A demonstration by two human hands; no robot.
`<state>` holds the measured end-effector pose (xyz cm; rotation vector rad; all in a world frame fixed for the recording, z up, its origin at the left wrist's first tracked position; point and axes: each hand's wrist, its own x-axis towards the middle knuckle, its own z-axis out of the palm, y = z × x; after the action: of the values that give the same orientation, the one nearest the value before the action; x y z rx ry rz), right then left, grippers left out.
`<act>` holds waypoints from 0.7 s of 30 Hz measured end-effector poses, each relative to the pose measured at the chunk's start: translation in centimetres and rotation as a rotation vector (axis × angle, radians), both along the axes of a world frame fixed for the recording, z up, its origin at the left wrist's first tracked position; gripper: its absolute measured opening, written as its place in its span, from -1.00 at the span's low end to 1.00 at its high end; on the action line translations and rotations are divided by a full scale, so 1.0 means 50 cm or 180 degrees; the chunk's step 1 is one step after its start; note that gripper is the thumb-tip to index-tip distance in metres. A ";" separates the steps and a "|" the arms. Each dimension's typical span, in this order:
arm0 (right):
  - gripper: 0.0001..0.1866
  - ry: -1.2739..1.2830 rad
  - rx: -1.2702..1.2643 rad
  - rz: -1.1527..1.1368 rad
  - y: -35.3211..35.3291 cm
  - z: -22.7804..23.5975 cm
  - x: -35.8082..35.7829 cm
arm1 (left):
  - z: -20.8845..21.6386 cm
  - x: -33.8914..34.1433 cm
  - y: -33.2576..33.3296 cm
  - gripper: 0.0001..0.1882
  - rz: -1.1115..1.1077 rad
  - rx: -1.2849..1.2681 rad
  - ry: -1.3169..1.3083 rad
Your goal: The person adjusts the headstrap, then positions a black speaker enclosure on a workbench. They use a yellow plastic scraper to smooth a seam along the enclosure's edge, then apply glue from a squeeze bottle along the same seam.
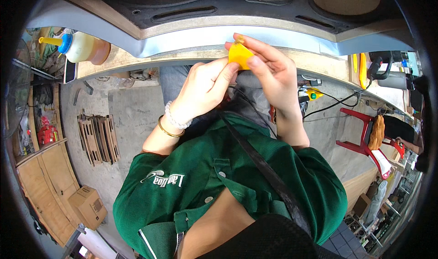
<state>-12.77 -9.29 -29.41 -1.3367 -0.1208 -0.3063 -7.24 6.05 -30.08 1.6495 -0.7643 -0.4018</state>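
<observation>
Both hands meet in front of the bench edge, around a small flat yellow piece (240, 56), perhaps a plastic spreader. My left hand (203, 83) pinches its lower left side between thumb and fingers. On the other side, my right hand (273, 72) grips it with the thumb on its face and fingers behind. A brownish smear or lump shows at the top of the piece, by the right index fingertip. Just beyond stands a large black panel (228, 15) with round cutouts and slots, like a speaker cabinet front, with a pale grey edge (196, 37) facing me.
A squeeze bottle (86, 47) with a blue collar and yellow nozzle sits on the bench (123, 60) at left. A corded power tool (388, 74) lies at right, its black cable hanging down. Slotted wooden strips (98, 139), a cardboard box (87, 206) and a red stool (365, 145) occupy the floor.
</observation>
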 end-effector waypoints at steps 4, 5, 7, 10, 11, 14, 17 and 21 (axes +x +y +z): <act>-0.70 -0.0295 -0.1857 -0.0635 0.002 0.009 0.000 | 0.001 -0.010 -0.008 -0.86 -0.0315 -0.0091 0.0368; -0.73 -0.0403 -0.1841 -0.0680 0.007 0.007 0.002 | -0.001 -0.008 -0.013 -0.92 -0.0364 -0.0116 0.0026; -0.85 -0.0319 -0.1388 -0.0741 0.021 0.001 0.006 | -0.008 -0.012 -0.020 -0.94 -0.0140 -0.0107 -0.0511; -0.89 -0.0339 -0.1010 -0.1042 0.037 -0.006 0.013 | -0.019 -0.025 -0.034 -0.89 0.0135 -0.0161 -0.1201; -0.92 -0.0529 -0.1144 -0.1191 0.039 -0.007 0.016 | -0.022 -0.030 -0.038 -0.87 0.0168 -0.0188 -0.1369; -0.92 -0.0559 -0.0896 -0.1013 0.035 0.000 0.015 | -0.025 -0.037 -0.048 -0.84 0.0163 -0.0304 -0.1615; -0.94 -0.0378 -0.0672 -0.0651 0.027 0.009 0.010 | -0.016 -0.031 -0.044 -0.85 0.0203 -0.0207 -0.1455; -0.92 -0.0527 -0.0416 -0.0516 0.026 0.009 0.010 | -0.002 -0.019 -0.027 -0.84 0.0045 -0.0200 -0.0906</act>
<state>-12.28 -8.00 -28.98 -1.4527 -0.1741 -0.5543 -8.18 4.72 -30.17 1.6715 -0.9653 -0.1316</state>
